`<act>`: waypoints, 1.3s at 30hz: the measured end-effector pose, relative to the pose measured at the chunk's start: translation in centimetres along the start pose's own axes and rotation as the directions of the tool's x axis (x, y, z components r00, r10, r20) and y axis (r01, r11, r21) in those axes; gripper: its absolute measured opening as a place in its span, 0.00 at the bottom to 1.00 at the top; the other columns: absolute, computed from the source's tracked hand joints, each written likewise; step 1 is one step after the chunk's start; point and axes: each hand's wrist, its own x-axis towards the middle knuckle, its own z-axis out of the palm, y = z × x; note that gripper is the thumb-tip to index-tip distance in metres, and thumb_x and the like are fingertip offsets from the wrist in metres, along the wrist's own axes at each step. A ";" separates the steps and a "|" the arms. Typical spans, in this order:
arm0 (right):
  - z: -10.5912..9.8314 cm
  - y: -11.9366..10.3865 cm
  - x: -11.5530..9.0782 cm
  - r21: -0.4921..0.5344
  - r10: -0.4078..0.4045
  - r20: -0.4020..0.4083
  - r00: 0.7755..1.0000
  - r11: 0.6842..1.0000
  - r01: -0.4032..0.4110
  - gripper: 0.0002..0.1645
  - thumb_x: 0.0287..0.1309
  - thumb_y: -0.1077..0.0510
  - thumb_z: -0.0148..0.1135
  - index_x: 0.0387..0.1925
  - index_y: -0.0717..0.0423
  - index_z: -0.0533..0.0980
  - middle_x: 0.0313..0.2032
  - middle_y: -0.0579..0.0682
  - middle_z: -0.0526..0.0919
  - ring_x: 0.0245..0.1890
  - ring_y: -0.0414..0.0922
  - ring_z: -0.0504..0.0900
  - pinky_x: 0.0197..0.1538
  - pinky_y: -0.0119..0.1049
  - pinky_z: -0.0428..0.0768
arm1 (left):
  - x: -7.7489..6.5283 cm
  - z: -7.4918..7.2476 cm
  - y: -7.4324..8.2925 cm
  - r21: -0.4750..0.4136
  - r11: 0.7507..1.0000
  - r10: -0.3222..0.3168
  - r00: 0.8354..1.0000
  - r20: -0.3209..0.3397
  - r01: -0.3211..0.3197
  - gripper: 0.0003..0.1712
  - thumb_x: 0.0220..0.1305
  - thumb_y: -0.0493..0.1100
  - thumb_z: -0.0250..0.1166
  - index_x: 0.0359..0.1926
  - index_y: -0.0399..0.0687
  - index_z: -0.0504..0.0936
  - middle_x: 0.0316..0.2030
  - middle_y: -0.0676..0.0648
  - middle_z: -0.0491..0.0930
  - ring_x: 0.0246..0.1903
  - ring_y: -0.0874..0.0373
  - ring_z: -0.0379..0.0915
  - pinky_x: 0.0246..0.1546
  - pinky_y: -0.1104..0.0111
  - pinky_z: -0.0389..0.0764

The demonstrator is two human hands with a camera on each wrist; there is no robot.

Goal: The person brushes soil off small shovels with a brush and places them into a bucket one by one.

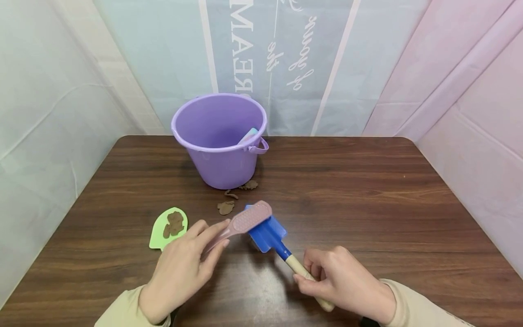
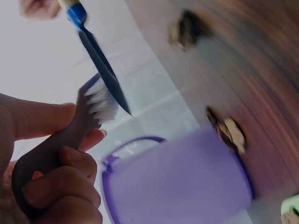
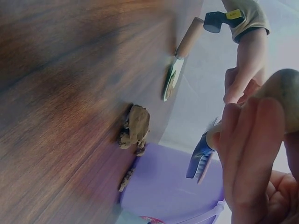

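Note:
My left hand (image 1: 184,263) pinches the handle of a pinkish brush (image 1: 253,217). Its white bristles (image 2: 102,105) face the blade of a small blue shovel (image 1: 267,234) and overlap it in the head and left wrist views. The fingers of my right hand (image 1: 343,279) grip that shovel's pale wooden handle, holding the blade raised over the table. A brown clay-like lump (image 3: 138,123) lies on the table, mostly hidden by the blade in the head view. Left of my left hand lies a light green shovel (image 1: 157,234) with brown clay-like pieces (image 1: 175,222) on it.
A purple bucket (image 1: 224,165) stands at the back, with a pale blue-and-pink item (image 1: 249,135) inside. Flat brown scraps (image 1: 225,208) lie before its base. Hanging cloth (image 1: 286,104) borders the wooden table (image 1: 367,190) behind and at both sides.

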 end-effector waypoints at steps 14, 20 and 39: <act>-0.1 0.0 -0.2 -0.006 0.008 -0.005 1.000 1.000 -0.008 0.16 0.42 0.58 0.70 0.19 0.41 0.68 0.10 0.27 0.66 0.11 0.14 0.57 0.11 0.11 0.53 | 0.2 0.0 -1.6 0.084 0.992 -0.091 0.994 -0.058 0.095 0.18 0.52 0.42 0.67 0.46 0.48 0.81 0.24 0.52 0.72 0.14 0.64 0.57 0.13 0.72 0.59; -0.3 0.0 -0.2 0.019 0.001 -0.006 1.000 1.000 -0.001 0.16 0.42 0.59 0.69 0.20 0.41 0.69 0.10 0.28 0.68 0.11 0.14 0.57 0.11 0.11 0.54 | -0.1 0.2 -1.6 0.066 0.986 -0.153 0.988 -0.007 0.153 0.14 0.55 0.43 0.65 0.44 0.47 0.81 0.28 0.50 0.77 0.19 0.57 0.70 0.16 0.67 0.66; -0.5 0.2 0.3 0.023 -0.046 -0.073 0.996 0.999 0.047 0.16 0.41 0.59 0.70 0.20 0.40 0.70 0.12 0.28 0.68 0.13 0.15 0.59 0.15 0.11 0.58 | 0.1 0.2 -0.3 -0.509 0.721 -0.047 0.767 0.640 0.470 0.16 0.73 0.49 0.43 0.33 0.46 0.73 0.16 0.57 0.66 0.10 0.74 0.58 0.10 0.76 0.65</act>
